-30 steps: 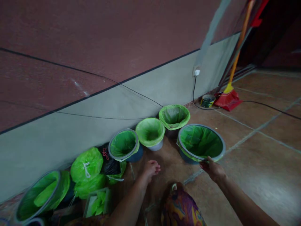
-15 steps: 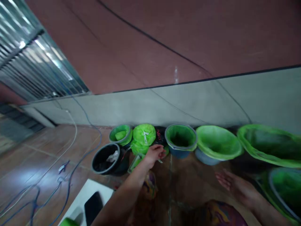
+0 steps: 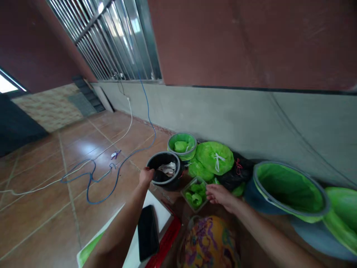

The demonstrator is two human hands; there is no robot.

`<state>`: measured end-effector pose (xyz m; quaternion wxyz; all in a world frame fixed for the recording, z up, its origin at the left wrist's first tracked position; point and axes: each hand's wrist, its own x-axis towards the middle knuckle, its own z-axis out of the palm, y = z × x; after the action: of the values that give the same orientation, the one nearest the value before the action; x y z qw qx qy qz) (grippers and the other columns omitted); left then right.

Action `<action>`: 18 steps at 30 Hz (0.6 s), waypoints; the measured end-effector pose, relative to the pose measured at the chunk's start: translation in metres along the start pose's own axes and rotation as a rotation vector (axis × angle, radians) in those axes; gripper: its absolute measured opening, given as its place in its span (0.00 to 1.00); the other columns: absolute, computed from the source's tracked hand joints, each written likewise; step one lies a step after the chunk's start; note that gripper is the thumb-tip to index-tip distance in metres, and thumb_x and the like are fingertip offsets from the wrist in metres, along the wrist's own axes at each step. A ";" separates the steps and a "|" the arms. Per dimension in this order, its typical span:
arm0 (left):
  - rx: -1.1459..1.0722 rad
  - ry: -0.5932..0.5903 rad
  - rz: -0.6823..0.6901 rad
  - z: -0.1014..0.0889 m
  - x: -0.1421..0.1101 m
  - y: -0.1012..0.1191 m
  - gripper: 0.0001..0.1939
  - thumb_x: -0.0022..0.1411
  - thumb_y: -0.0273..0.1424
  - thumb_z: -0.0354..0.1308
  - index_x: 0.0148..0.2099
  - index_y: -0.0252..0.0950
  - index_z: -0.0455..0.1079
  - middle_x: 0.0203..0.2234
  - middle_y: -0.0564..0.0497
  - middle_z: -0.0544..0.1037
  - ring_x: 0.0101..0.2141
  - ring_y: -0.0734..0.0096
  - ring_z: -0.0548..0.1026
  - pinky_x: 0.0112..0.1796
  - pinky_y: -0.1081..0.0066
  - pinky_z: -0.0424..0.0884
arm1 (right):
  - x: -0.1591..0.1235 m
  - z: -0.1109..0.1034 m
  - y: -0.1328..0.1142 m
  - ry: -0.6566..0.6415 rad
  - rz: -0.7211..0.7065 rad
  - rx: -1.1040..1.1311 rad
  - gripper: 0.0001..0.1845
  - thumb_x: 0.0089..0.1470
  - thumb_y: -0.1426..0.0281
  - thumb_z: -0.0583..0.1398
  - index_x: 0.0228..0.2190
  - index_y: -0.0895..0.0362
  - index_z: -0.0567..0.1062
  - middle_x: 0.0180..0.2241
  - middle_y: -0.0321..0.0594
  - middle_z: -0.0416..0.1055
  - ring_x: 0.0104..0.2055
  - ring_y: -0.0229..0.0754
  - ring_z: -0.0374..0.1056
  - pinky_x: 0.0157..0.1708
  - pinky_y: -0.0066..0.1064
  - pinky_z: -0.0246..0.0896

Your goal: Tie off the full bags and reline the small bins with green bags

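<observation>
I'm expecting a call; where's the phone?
In the head view, the phone lies on the white surface, lower centre-left, just right of the left forearm.

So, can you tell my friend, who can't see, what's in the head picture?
A left hand grips the rim of a black bin with pale crumpled stuff inside; the right hand is beside a small tub of green plastic. Tied bags and green-lined bins line a wall.

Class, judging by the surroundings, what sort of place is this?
Probably an indoor utility or work room: a barred window, a blue cord across the tiled floor, and green-lined bins by the wall.
</observation>
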<state>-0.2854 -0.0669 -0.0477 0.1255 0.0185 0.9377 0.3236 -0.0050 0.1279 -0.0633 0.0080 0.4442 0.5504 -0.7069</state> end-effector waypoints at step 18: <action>0.412 -0.155 0.002 0.019 0.109 -0.048 0.13 0.54 0.21 0.55 0.41 0.28 0.77 0.37 0.36 0.83 0.40 0.56 0.81 0.35 0.72 0.71 | 0.126 0.174 -0.028 -0.012 0.214 -0.061 0.07 0.63 0.70 0.54 0.33 0.59 0.68 0.31 0.35 0.69 0.24 0.29 0.64 0.24 0.22 0.63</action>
<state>-0.3839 -0.0803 -0.1157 0.1904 0.0695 0.9715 0.1227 -0.2028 0.0623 -0.1222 0.1002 0.4957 0.5211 -0.6875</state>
